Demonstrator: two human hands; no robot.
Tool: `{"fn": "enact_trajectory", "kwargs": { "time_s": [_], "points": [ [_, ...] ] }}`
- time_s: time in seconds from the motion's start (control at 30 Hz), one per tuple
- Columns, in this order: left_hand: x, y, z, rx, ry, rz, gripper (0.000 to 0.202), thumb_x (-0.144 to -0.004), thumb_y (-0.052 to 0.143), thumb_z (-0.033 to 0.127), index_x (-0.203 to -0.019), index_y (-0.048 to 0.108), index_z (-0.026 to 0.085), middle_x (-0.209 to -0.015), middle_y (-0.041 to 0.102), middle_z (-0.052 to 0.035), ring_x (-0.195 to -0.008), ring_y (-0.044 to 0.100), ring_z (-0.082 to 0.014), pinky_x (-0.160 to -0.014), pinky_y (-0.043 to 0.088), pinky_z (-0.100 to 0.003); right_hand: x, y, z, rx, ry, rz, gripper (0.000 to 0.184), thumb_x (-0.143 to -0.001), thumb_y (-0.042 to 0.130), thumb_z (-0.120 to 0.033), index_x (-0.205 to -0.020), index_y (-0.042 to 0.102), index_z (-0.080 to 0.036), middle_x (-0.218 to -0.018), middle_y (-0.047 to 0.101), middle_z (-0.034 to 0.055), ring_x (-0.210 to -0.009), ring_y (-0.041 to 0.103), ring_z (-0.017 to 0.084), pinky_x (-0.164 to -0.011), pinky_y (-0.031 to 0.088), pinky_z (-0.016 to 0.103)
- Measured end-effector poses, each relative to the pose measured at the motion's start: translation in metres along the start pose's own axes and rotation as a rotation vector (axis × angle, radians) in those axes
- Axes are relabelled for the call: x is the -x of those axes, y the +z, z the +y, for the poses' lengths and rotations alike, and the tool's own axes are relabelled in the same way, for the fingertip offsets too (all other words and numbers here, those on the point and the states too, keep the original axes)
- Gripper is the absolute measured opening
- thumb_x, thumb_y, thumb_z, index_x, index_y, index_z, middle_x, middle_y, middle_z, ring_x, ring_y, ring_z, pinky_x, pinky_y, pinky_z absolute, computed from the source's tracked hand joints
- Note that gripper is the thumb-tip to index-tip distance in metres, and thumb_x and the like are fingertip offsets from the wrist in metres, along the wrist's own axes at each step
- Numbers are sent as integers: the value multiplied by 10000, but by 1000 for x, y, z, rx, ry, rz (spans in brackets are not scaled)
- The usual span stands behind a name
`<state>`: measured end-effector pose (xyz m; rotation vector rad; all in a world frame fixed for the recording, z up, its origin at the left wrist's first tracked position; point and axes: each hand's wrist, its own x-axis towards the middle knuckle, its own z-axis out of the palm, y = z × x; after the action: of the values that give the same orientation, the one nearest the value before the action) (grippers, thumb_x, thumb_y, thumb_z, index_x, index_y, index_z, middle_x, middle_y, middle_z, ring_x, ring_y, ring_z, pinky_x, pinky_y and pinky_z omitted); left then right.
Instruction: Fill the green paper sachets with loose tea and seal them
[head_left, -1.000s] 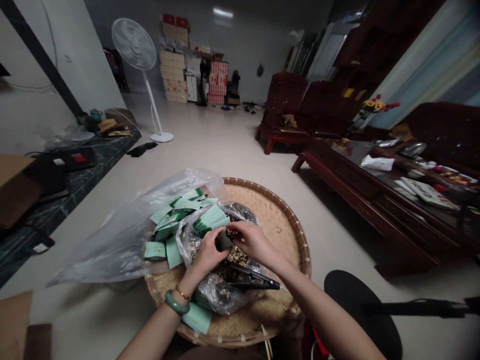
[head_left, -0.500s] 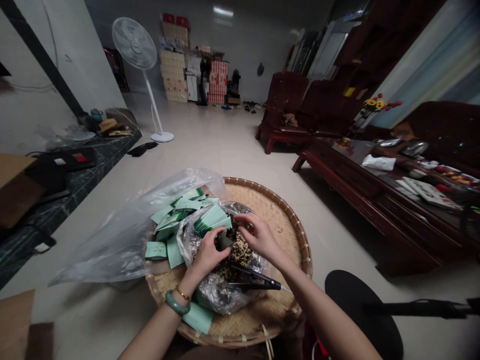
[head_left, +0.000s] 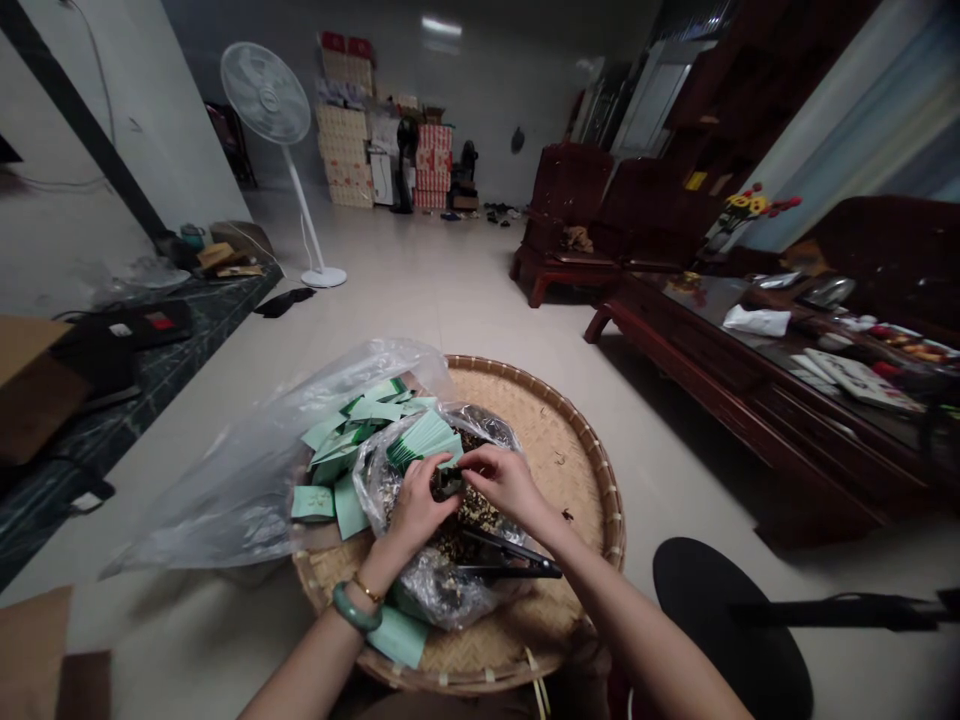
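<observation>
My left hand (head_left: pixel 414 510) grips a small dark packet (head_left: pixel 448 482) over a clear bag of dried brown bits (head_left: pixel 457 540). My right hand (head_left: pixel 504 483) pinches at the packet's top, fingers pressed together. Both hands hover above a round woven bamboo tray (head_left: pixel 577 450). A stack of green packets (head_left: pixel 424 440) rests on the bag's far edge. More green packets (head_left: pixel 337 450) lie loose to the left, partly inside a large clear plastic bag (head_left: pixel 255 470). A black flat tool (head_left: pixel 510 562) lies across the bag below my right wrist.
A dark wooden table (head_left: pixel 757 370) with papers and dishes runs along the right. A black round stool (head_left: pixel 735 630) stands at lower right. A standing fan (head_left: pixel 274 110) and stacked boxes (head_left: pixel 352 130) are far back. A dark counter (head_left: pixel 150 350) lines the left.
My right hand reached away into the dried bits, then came back to the packet's top. My left hand kept hold of the packet.
</observation>
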<state>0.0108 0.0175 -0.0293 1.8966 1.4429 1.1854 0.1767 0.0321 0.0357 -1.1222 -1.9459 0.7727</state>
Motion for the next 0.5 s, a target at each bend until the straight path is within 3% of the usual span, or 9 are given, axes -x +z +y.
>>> {"fn": "enact_trajectory", "kwargs": {
  "time_s": [0.23,0.33,0.5],
  "points": [
    [-4,-2,-5,-60,4,-45,443,-679,671,91,-1104,606,203,-1019,651,-60,-950,573,-235,-843,488,-381,4,3,1,226,-236,-150,251,-758,693,-122,-998,665,-192,-923,690,64,-884,589,199,-781,464,320],
    [-8,-7,-4,-57,27,-122,429,-668,665,80,-1075,630,209,-1013,668,-48,-964,575,-238,-852,483,-375,2,6,10,249,-243,-117,233,-792,636,-82,-996,670,-189,-855,695,56,-825,579,187,-741,456,299],
    [-15,-14,-12,-32,-5,-182,325,-673,640,62,-957,689,213,-930,709,-43,-896,619,-228,-806,490,-351,-1,1,13,96,-207,-24,113,-820,605,-139,-833,700,-199,-777,698,42,-742,617,170,-688,471,275]
  ]
}}
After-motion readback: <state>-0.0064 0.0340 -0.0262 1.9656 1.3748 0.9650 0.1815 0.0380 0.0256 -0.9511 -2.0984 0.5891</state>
